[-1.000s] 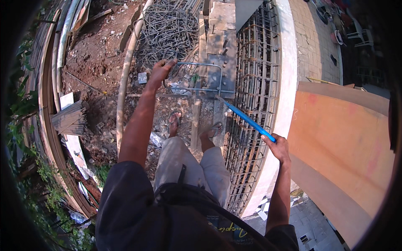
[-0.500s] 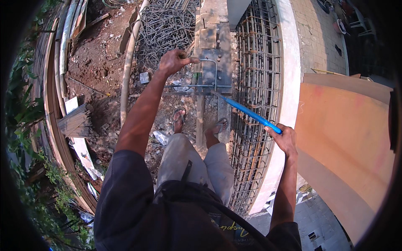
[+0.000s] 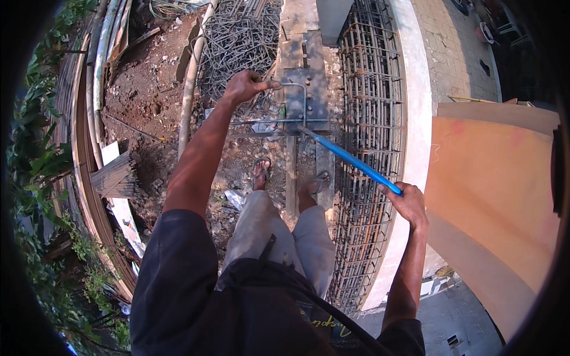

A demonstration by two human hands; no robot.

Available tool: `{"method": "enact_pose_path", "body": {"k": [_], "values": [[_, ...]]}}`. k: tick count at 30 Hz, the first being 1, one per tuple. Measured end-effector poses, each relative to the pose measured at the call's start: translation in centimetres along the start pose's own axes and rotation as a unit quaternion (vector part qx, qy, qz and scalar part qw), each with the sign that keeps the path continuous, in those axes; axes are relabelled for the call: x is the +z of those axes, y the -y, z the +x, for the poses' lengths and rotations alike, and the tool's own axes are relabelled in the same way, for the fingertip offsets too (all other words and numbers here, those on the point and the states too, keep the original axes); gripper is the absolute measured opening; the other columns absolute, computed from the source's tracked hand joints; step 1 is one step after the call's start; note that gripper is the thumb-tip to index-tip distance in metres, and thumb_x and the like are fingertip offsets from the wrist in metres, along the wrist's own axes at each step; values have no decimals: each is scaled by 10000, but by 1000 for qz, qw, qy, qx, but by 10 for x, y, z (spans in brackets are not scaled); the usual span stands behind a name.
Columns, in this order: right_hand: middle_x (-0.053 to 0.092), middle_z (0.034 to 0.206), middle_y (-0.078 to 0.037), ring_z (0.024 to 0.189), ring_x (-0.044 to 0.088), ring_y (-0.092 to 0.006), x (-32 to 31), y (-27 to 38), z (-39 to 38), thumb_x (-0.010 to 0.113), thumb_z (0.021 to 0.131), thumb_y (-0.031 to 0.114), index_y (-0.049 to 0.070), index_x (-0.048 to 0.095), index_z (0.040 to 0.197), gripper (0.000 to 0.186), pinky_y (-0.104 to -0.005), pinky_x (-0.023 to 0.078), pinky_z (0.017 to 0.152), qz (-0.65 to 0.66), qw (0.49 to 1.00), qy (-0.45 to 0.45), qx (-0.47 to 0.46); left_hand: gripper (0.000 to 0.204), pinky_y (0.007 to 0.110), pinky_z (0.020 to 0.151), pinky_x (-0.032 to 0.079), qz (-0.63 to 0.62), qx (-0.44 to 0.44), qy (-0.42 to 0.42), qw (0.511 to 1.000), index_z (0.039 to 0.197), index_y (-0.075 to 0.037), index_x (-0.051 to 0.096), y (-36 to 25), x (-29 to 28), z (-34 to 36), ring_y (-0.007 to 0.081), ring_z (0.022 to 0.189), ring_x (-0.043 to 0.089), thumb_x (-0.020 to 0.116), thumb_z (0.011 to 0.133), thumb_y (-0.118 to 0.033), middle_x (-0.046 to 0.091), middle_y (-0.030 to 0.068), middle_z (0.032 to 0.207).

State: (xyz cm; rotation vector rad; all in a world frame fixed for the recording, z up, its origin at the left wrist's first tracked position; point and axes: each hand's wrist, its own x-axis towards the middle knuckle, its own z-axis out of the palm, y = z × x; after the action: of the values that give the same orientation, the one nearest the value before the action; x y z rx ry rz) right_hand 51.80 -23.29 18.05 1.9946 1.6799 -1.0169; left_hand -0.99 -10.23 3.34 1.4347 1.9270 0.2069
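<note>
Left of the pegged plate [image 3: 318, 98], my left hand [image 3: 244, 87] pinches bent rebar [image 3: 305, 104], likely steadying it; my right hand [image 3: 409, 203] encircles the blue lever [image 3: 356, 164].

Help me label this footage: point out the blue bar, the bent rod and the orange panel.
Blue bar [image 3: 356, 163], head view: middle of shaft.
Bent rod [image 3: 305, 102], head view: its right side.
Orange panel [image 3: 487, 172], head view: broad face.

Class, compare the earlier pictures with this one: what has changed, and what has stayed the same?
The left hand has moved rightward, its fingertips now closer to the right-hand corner of the bent steel rod. The right hand still grips the blue-handled bending bar, whose far end stays at the dark pegged plate.
</note>
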Motion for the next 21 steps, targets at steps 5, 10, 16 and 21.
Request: {"method": "enact_pose_path", "body": {"k": [5,10,16,21], "values": [[645,606,-162,615,662,-381,32,1,-13,845,816,691,62,722,721,648,-492,507,641,-21,988,-155,13,892,463,838,556,-1,-5,15,1000,928,-27,839,12,7,7,272,851,697,809,707,-891,709,96,804],[615,579,-144,558,612,-357,67,8,-24,952,746,592,49,702,702,600,-462,496,601,27,964,-265,18,794,392,679,461,-48,53,-11,997,841,-27,802,43,21,25,188,693,578,832,763,-816,643,40,713],[511,529,-110,489,488,-293,239,30,-49,957,750,573,49,602,658,640,-437,375,525,220,914,-309,146,680,345,661,439,-38,108,-62,992,789,-30,788,25,31,18,143,664,544,876,822,-703,655,43,701],[537,560,-84,502,496,-259,307,71,-58,932,781,523,66,625,673,561,-430,378,536,305,882,-303,193,768,376,640,424,-2,101,-87,991,772,-20,774,36,38,21,164,634,520,806,832,-785,608,22,652]]}}
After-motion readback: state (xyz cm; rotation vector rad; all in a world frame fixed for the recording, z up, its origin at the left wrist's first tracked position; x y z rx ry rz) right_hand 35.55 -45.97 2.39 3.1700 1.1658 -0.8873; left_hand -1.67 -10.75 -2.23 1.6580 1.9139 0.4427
